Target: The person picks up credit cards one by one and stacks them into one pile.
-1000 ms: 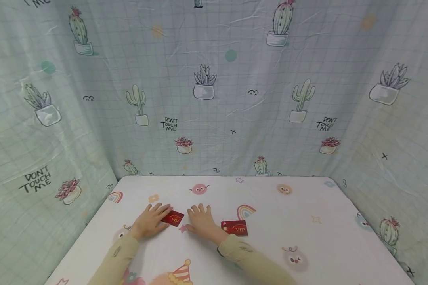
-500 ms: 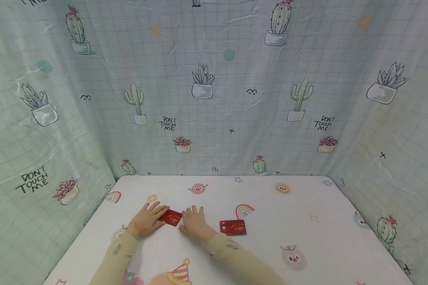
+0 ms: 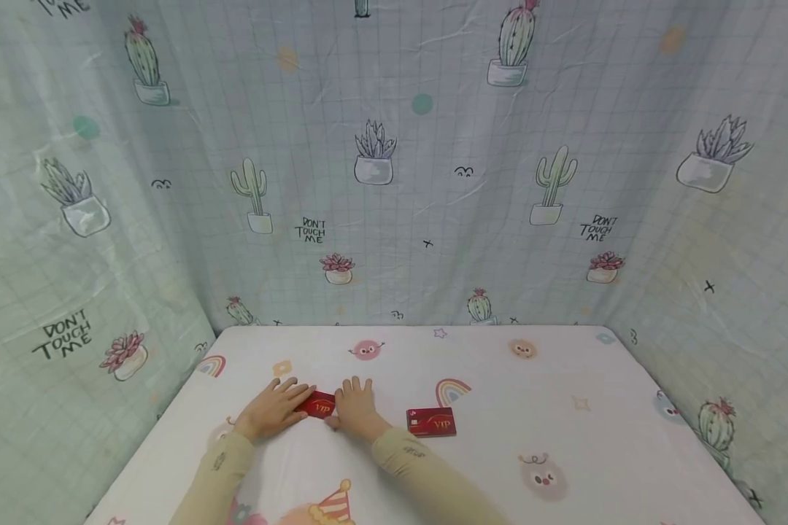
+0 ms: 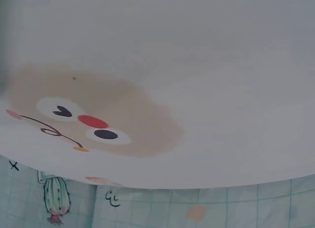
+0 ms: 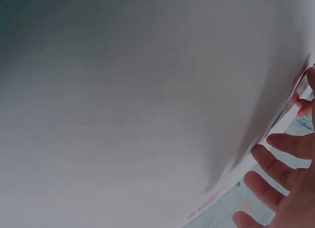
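A red VIP card (image 3: 319, 405) lies on the white table between the two hands, slightly turned. At its left end is my left hand (image 3: 272, 410), index finger at the upper edge and thumb at the lower, pinching it. My right hand (image 3: 357, 413) holds the right end the same way, its thumb low and a fingertip at the upper corner. Spread fingers of the right hand (image 5: 285, 183) also show in the right wrist view, beside a thin dark edge. Neither hand nor card appears in the left wrist view.
Another red VIP card (image 3: 431, 422) lies flat to the right of the right hand, behind the right sleeve (image 3: 410, 456). The table (image 3: 551, 394) has printed cartoon figures. A cactus-print curtain (image 3: 394, 277) hangs behind the table and along both sides.
My right hand has slid left to the card's right end, and its fingers have drawn in there. The left hand has stayed at the left end. The other card lies where it was.
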Action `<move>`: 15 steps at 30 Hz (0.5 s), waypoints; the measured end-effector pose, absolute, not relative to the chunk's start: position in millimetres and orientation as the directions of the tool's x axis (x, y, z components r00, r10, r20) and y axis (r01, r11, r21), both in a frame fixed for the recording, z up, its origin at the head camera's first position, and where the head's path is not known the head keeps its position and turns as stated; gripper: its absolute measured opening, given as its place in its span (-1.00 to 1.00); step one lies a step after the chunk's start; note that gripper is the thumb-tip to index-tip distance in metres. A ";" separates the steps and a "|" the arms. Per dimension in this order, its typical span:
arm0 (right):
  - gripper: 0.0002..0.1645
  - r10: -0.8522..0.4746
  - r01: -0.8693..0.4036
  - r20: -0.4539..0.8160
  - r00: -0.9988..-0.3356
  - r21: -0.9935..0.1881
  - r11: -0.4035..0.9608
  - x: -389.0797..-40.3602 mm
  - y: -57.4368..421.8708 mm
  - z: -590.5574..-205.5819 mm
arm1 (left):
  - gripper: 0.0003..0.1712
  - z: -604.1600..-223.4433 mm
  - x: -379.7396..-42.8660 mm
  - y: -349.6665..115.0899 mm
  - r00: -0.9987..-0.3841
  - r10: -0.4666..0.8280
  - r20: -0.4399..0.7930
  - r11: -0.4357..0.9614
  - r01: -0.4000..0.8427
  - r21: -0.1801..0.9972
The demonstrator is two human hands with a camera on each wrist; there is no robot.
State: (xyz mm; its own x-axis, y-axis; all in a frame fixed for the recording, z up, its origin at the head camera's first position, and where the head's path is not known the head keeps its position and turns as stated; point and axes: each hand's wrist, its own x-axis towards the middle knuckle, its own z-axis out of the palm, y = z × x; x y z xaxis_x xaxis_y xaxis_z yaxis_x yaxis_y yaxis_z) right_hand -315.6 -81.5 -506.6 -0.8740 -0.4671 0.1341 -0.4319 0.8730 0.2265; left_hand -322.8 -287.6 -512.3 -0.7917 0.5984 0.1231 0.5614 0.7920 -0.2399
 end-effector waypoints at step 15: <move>-0.24 -0.439 -0.401 0.122 -0.890 0.251 0.881 -313.6 -87.7 -510.0 | -0.35 -515.0 -322.3 -280.9 -0.783 0.617 0.082 0.772 0.582 -0.255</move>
State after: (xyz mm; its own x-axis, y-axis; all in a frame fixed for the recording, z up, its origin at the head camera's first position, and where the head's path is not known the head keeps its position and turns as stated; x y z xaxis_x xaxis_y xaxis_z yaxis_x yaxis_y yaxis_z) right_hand -313.6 -87.7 -510.0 -0.8900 -0.4393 0.1221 -0.4005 0.8812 0.2511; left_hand -322.3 -280.9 -515.0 -0.7829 0.6167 0.0822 0.5817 0.7724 -0.2550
